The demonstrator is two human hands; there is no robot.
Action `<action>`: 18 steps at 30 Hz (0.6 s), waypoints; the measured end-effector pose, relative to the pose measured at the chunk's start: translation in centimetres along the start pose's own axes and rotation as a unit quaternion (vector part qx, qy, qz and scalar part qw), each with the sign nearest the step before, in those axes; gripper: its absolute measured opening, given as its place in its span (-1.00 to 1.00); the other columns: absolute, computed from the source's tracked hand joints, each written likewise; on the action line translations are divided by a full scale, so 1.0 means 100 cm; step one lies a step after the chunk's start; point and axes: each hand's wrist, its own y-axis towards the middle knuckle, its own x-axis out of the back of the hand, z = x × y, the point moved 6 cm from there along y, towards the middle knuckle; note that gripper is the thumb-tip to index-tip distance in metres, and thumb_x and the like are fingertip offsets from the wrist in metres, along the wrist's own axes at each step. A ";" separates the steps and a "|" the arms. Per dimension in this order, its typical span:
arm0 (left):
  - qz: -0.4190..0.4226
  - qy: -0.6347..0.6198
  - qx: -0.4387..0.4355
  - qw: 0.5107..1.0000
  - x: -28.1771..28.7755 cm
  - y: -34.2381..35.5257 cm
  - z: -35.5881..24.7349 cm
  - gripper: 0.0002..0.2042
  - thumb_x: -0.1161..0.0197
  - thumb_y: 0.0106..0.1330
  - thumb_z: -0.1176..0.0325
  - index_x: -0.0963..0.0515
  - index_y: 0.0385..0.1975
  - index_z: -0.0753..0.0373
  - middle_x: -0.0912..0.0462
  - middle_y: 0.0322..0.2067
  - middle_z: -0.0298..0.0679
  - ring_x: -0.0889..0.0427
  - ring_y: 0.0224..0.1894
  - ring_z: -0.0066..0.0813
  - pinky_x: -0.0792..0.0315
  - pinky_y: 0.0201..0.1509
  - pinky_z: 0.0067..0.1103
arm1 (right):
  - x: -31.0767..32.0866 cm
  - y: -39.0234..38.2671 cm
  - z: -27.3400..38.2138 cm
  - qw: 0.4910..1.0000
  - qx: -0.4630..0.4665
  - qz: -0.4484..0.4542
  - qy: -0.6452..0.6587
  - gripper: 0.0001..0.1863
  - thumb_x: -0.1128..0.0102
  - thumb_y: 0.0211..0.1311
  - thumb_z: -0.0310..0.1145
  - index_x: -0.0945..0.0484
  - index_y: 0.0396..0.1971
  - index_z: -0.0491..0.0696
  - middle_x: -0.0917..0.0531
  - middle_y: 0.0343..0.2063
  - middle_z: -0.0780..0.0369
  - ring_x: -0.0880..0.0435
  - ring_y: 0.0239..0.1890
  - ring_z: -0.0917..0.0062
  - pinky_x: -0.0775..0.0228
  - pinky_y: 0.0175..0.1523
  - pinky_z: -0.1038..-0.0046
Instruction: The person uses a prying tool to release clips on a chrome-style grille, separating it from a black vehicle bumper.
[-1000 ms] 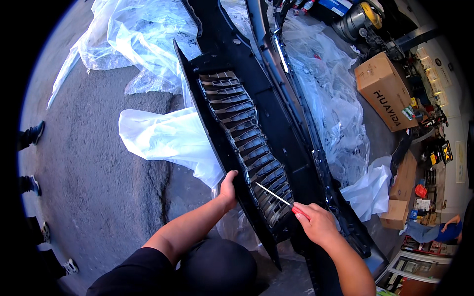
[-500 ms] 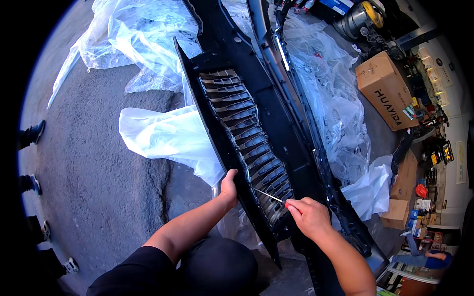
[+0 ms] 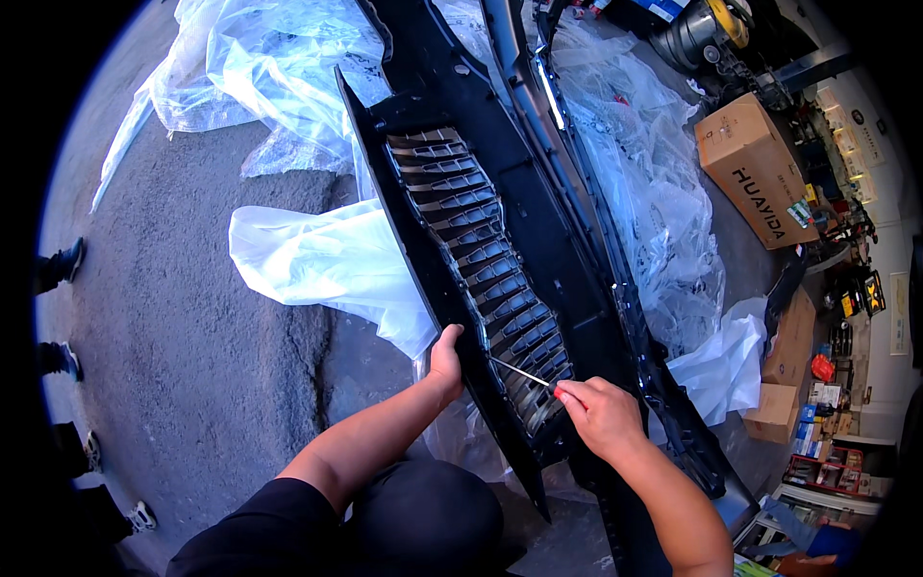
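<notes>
Right grip [image 3: 604, 415] clenches a screwdriver [image 3: 522, 372], tip right at the grille [image 3: 499, 268]; left grip [image 3: 446, 363] clasps the black panel [image 3: 553, 269]!

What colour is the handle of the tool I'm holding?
Red where the handle shows, head view.

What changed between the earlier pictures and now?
The right hand moved left and slightly up, carrying the red-handled screwdriver toward the left edge of the slatted grille. A background person shifted lower in view. Nothing was grabbed or released; the left hand still grips the black panel.
</notes>
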 end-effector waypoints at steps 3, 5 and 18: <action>0.006 -0.002 0.007 1.000 -0.001 0.003 0.002 -0.47 -0.20 0.30 -0.03 -0.52 0.03 0.34 -0.66 -0.05 -0.06 -0.61 -0.02 -0.17 -0.47 0.19 -0.30 | 0.002 -0.001 -0.001 1.000 -0.002 -0.009 0.003 -0.77 -0.24 0.39 -0.21 -0.75 -0.11 0.05 -0.72 -0.34 0.16 -0.72 -0.27 0.18 -0.58 -0.18 0.20; 0.008 -0.007 0.011 1.000 -0.002 0.002 0.003 -0.47 -0.20 0.30 -0.03 -0.52 0.03 0.34 -0.66 -0.05 -0.07 -0.61 -0.02 -0.18 -0.47 0.19 -0.31 | 0.003 -0.001 -0.003 1.000 -0.005 -0.013 0.006 -0.77 -0.24 0.39 -0.20 -0.75 -0.11 0.06 -0.72 -0.34 0.16 -0.72 -0.27 0.19 -0.58 -0.18 0.21; 0.022 -0.006 0.013 1.000 0.005 0.017 0.010 -0.45 -0.21 0.29 -0.02 -0.52 0.07 0.34 -0.65 0.00 -0.07 -0.58 0.04 -0.19 -0.43 0.24 -0.33 | 0.000 -0.002 -0.003 1.000 -0.011 0.000 0.003 -0.77 -0.23 0.40 -0.20 -0.75 -0.10 0.06 -0.72 -0.34 0.16 -0.73 -0.28 0.19 -0.58 -0.19 0.21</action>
